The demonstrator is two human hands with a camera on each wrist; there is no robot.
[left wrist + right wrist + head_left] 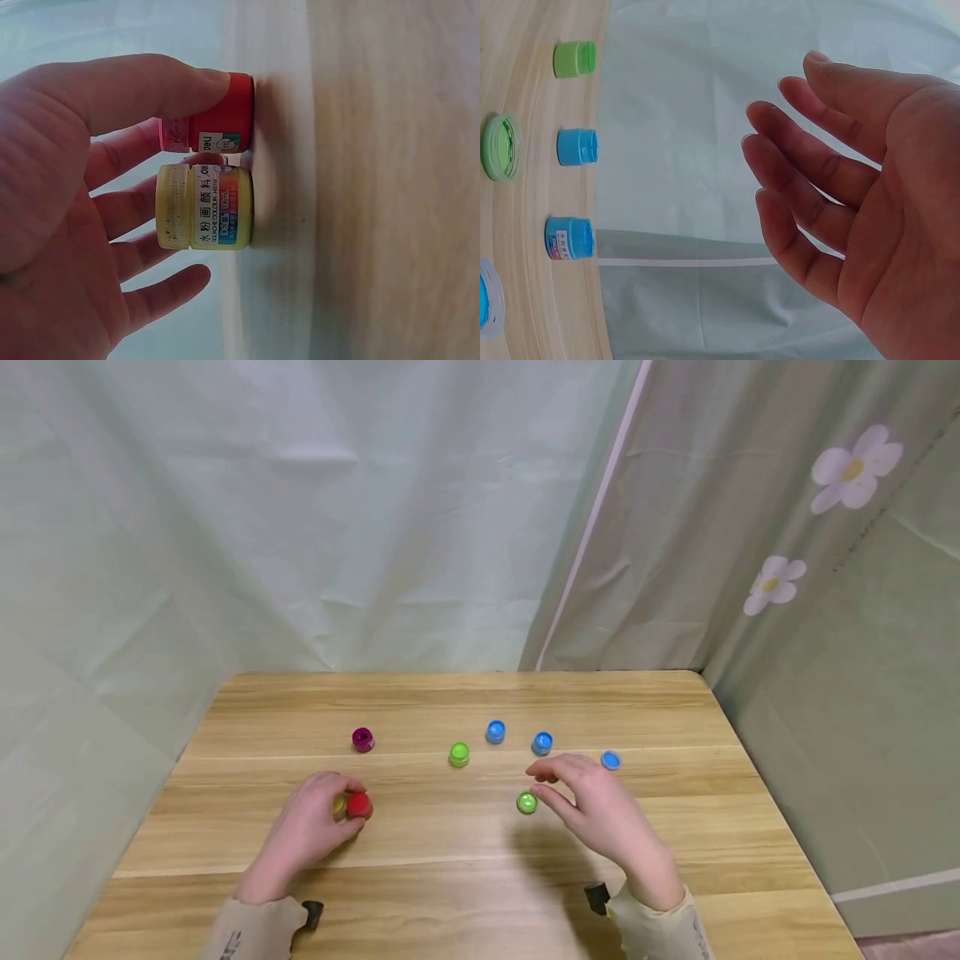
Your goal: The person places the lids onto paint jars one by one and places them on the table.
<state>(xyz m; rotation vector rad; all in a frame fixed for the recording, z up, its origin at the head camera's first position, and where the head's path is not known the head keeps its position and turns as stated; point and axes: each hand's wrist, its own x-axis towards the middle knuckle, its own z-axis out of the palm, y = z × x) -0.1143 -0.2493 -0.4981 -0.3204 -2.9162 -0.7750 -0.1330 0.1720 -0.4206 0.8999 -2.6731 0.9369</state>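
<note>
1. Resting on the wooden table (pixel 465 702), the left hand (pixel 303 831) curls around two small paint jars; the thumb presses on the red paint jar (pixel 217 112), and the fingers lie behind the yellow paint jar (pixel 204 208), which has no lid.
2. In the head view the red jar (pixel 360 806) and the yellow jar (pixel 340 806) stand side by side at the left fingertips, touching or nearly so; the left wrist view shows a narrow gap between them, with a fingertip showing in it.
3. The right hand (pixel 600 814) hovers above the table with its fingers spread and relaxed, holding nothing; the right wrist view shows the palm (pixel 885 202) clear of the wood.
4. A loose green lid (pixel 527 802) lies just beside the right fingertips, inner side up; a loose blue lid (pixel 611 760) lies just beyond the hand.
5. Further back stand a green paint jar (pixel 459 754) and two blue paint jars (pixel 496 732) (pixel 542 743), near one another; a purple paint jar (pixel 363 740) stands apart to the left, beyond the left hand.
6. Pale green cloth (pixel 300 527) hangs behind the table; the cloth on the right bears white flowers (pixel 855 468).
</note>
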